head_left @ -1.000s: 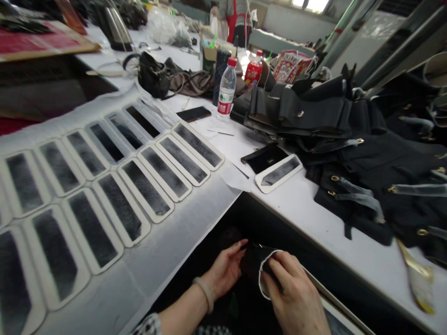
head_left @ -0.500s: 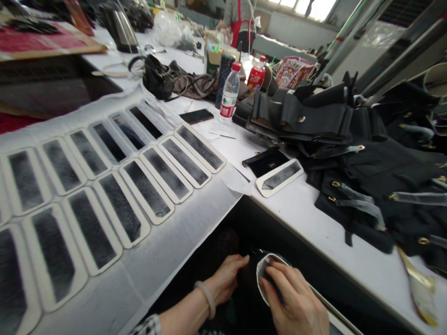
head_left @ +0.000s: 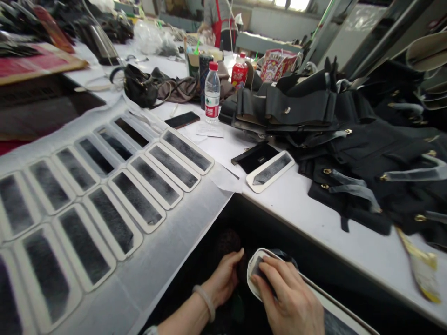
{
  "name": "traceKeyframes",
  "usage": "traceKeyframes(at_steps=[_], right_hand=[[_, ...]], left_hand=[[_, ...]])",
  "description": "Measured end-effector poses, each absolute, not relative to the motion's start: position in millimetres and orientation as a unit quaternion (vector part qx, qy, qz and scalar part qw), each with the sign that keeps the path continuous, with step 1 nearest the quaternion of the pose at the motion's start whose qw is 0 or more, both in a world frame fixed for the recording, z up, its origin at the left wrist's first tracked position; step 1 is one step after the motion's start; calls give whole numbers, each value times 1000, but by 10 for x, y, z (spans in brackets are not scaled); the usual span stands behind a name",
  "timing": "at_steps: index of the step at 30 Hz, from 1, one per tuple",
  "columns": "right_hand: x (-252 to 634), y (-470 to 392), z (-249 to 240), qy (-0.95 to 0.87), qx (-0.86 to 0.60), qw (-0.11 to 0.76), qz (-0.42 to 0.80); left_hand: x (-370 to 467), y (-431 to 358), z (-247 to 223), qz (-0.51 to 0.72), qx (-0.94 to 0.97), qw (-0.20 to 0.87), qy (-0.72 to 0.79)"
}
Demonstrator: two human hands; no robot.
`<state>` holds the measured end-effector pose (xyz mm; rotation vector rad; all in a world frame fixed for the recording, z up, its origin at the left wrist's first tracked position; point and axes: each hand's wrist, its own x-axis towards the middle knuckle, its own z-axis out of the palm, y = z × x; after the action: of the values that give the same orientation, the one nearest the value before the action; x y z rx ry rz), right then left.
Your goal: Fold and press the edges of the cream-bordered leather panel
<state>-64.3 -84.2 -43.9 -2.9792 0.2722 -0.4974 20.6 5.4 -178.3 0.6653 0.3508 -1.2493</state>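
Below the near edge of the white worktable (head_left: 307, 204), in the dark gap at the person's lap, both hands work one small piece. Laid out on the table's paper sheet are rows of cream-rimmed panels (head_left: 138, 200), and to the right sits a heap of black leather parts (head_left: 366, 153). The left hand (head_left: 223, 279), a pale bangle at its wrist, cups the black piece (head_left: 253, 274) from the side; the right hand (head_left: 289, 302) closes over it from above, fingers pressing its face. It looks dark and fuzzy in the middle with a cream border curling upward, so it probably is light, thin and bendable, best pinched at the stiffer rim.
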Motion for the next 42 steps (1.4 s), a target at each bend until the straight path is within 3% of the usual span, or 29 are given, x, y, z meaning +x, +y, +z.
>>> traceKeyframes(at_steps=[15, 25, 35, 42], right_hand=[[-600, -790, -435, 92, -983, 41, -157], [-660, -933, -492, -12, -987, -103, -122], [-688, -986, -475, -28, -987, -118, -110], [-689, -973, -459, -27, -987, -117, -107]], left_hand=[[288, 145, -1659, -593, 322, 734, 76], [272, 113, -2098, -664, 212, 704, 132], [5, 45, -2307, -658, 85, 726, 182], [14, -12, -2207, -648, 123, 737, 148]])
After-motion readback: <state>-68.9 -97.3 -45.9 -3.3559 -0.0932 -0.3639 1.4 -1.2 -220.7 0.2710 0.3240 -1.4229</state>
